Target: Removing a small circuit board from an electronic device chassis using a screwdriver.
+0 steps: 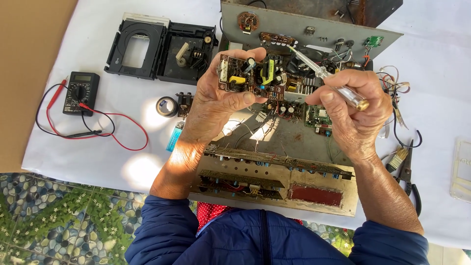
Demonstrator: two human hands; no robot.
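Observation:
My left hand (216,100) holds a small brown circuit board (252,77) packed with capacitors, a yellow transformer and a yellow block, lifted above an opened metal chassis (294,142). My right hand (355,105) grips a clear-handled screwdriver (327,78), its thin tip pointing up-left over the far edge of the board. Both hands hover over the chassis, which shows more boards and wires inside and a rusty front panel (274,184) toward me.
A black multimeter (81,92) with red and black leads lies at left on the white cloth. A black disc-drive mechanism (159,46) sits at the back. A tape roll (167,106), blue lighter (174,136), brush (398,158) and pliers (409,176) lie around.

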